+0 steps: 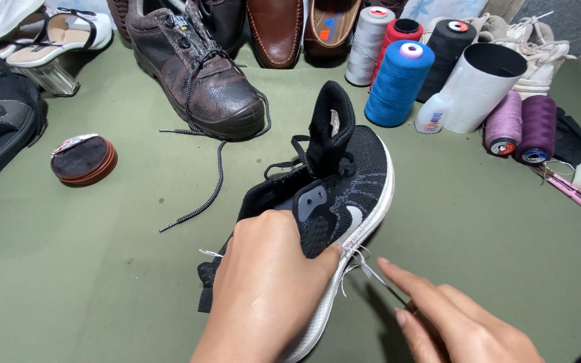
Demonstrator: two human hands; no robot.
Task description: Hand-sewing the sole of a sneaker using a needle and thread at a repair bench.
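My left hand [267, 289] grips a black knit sneaker [334, 178] with a white sole, holding it on its side over the green table cover [102, 269]. The thumb presses near the sole's edge, where white thread ends stick out. My right hand [462, 323] sits at the lower right, its fingers pinching a thin metal tool, probably a needle or awl [378, 277], whose tip reaches the seam between upper and sole. The tool's handle is hidden in my hand.
A brown work boot [196, 74] with loose laces, other shoes and sandals line the back and left. Thread spools, blue [398, 84], red, black, white and purple [504, 124], stand at the back right with a white cup [482, 84]. A round tin [83, 159] lies left.
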